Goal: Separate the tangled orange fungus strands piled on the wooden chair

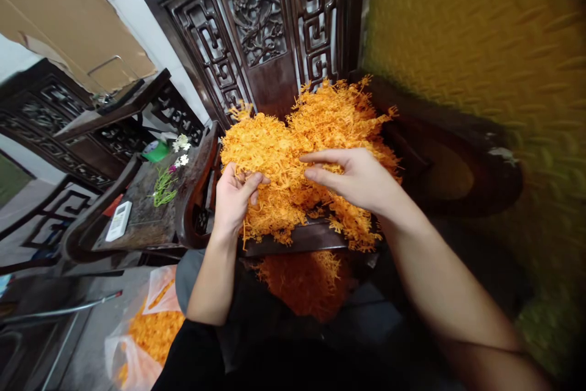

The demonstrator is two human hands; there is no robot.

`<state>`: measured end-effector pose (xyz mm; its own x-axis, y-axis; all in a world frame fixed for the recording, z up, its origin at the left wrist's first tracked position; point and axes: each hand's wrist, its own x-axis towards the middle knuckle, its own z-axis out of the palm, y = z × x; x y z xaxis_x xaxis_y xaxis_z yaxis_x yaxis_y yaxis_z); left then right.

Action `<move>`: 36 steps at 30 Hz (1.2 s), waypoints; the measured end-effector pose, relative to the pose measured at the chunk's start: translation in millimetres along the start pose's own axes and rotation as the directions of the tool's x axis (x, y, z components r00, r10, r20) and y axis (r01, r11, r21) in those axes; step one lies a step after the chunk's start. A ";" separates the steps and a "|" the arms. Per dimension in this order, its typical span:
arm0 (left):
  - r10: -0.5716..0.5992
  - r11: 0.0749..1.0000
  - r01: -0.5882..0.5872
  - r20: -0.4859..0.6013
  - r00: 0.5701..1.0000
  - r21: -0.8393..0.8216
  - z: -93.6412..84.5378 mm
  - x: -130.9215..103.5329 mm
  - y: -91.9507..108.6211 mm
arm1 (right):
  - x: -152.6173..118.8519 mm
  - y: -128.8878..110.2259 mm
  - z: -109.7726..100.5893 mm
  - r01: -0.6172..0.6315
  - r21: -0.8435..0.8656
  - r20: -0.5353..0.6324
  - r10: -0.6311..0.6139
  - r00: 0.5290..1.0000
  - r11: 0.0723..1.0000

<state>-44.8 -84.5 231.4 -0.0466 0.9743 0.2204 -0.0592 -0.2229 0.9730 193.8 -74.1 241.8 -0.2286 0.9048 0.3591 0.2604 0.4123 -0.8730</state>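
A large heap of orange, branching, plastic-looking sprigs is piled on the seat of a dark carved wooden chair. My left hand is at the heap's left side, fingers curled and thumb drawn in against them. What the left fingers hold, if anything, is too small to make out. Over the right part of the heap is my right hand, its thumb and fingers stretched out with a gap between their tips. Nothing shows between those fingertips.
Left of the chair, a small dark table carries a white remote control, green stems and white flowers. More orange pieces fill a plastic bag on the floor. A yellow patterned surface rises on the right.
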 end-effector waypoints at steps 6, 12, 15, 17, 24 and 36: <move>0.040 0.999 -0.039 -0.013 0.999 0.026 -0.7 -2.6 4.2 | 1.7 7.7 20.7 0.076 -0.006 -0.001 -0.076 0.997 0.997; 0.005 0.999 -0.008 -0.072 0.997 -0.038 -4.0 -3.2 8.8 | 9.9 28.1 21.8 0.134 -0.196 -0.260 -0.183 0.948 0.971; -0.007 0.996 -0.003 -0.109 0.994 -0.093 -9.7 -0.5 11.1 | 13.5 36.5 9.1 0.120 -0.125 -0.328 -0.155 0.932 0.985; 0.019 0.990 -0.043 -0.175 0.984 -0.132 -14.7 0.3 15.2 | 14.2 38.7 -2.1 0.082 -0.089 -0.479 -0.115 0.870 0.993; 0.028 0.985 -0.048 -0.124 0.992 -0.165 -3.3 -3.2 17.3 | 4.8 18.3 11.2 -0.166 0.373 0.115 0.132 0.985 0.913; 0.096 0.955 -0.180 -0.330 0.939 -0.234 -49.0 26.0 16.6 | -19.5 -18.9 16.6 -0.115 0.140 0.430 0.044 0.902 0.983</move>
<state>-95.9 -64.5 250.0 -0.3782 0.8830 0.2779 -0.2820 -0.3958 0.8740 177.7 -101.4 245.8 -0.5980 0.7886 0.1433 0.1511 0.2865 -0.9461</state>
